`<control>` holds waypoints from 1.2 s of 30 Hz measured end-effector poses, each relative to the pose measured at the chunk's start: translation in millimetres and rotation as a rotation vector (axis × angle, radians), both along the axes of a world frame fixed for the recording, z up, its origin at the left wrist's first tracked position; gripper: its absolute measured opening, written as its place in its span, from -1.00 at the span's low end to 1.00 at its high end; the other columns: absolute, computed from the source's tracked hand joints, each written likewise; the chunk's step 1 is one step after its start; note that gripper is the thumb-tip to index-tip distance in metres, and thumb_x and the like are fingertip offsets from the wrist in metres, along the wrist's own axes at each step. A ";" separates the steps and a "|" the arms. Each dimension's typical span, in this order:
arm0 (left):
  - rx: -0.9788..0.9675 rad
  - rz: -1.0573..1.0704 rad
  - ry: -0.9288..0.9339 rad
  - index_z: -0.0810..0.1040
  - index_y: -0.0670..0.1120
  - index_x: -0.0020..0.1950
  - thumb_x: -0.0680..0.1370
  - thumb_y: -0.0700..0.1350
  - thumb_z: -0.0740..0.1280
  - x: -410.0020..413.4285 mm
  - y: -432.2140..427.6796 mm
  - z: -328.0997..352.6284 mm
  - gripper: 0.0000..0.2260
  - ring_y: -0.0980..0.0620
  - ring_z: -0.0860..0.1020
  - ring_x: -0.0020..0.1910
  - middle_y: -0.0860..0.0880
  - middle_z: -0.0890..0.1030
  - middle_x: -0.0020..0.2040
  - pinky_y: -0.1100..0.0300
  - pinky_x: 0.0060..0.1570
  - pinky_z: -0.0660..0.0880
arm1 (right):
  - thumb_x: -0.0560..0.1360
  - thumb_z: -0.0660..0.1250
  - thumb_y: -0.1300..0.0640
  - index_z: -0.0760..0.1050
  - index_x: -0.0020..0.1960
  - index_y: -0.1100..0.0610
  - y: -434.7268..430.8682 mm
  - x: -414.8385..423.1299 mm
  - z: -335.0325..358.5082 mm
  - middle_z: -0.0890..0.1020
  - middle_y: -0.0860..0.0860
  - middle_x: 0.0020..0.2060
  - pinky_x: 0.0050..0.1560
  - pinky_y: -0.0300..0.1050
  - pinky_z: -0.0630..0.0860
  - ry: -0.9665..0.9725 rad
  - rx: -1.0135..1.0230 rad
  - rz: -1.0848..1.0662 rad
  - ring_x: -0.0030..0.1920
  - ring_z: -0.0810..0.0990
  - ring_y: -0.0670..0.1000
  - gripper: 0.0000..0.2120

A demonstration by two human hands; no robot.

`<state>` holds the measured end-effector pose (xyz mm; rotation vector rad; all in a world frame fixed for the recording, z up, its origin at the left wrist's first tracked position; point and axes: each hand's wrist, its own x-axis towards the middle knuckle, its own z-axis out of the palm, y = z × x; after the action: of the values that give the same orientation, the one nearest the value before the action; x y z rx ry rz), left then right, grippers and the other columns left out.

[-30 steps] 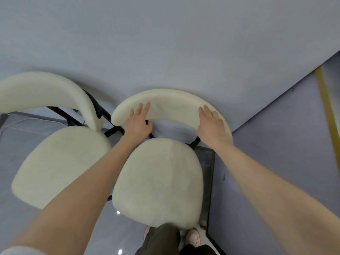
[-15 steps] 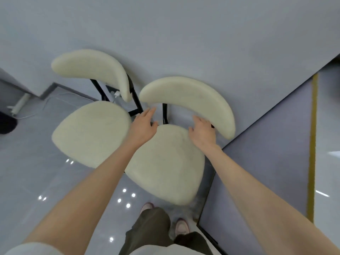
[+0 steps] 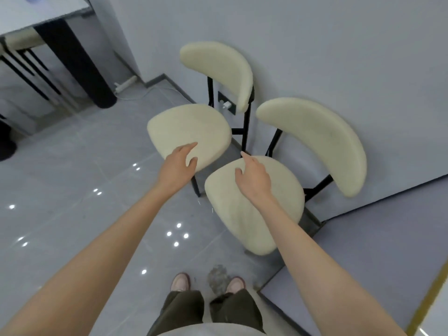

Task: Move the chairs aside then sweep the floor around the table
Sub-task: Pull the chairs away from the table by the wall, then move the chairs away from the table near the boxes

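Two cream-cushioned chairs with black metal frames stand side by side against the grey wall. The left chair [image 3: 194, 127] has its backrest at the wall. The right chair [image 3: 271, 209] sits close beside it, with its curved backrest leaning toward the wall corner. My left hand [image 3: 178, 166] hovers over the front edge of the left chair's seat, fingers relaxed and holding nothing. Above the back of the right chair's seat, my right hand [image 3: 252, 177] is held with loose fingers and is empty.
A table [image 3: 43, 15] with a thick black leg [image 3: 82, 66] stands at the upper left, with thin black chair legs beneath it. A white power strip [image 3: 124, 84] and cable lie by the wall. A grey dust clump [image 3: 218, 278] sits between my shoes. A panel [image 3: 363, 251] borders the right.
Both hands have let go of the right chair's backrest and drawn back over the seats. I have stepped back and the view has widened to show the table.
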<state>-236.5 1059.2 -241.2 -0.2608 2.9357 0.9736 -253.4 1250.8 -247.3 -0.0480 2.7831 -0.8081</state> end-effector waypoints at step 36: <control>0.020 0.802 0.063 0.37 -0.03 0.45 0.60 -0.12 0.23 276.2 -629.1 3.9 -0.61 0.00 0.37 0.41 -0.04 0.43 0.41 0.20 0.35 0.26 | 0.56 0.21 0.16 0.26 0.49 0.12 -702.1 120.4 20.0 0.44 0.11 0.38 0.36 -0.05 0.35 0.047 -0.034 0.926 0.37 0.41 0.12 -0.50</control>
<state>39.6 430.1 -237.3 -1.5019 2.8719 1.0581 -133.0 548.7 -227.4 -1.2467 2.3443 -0.5803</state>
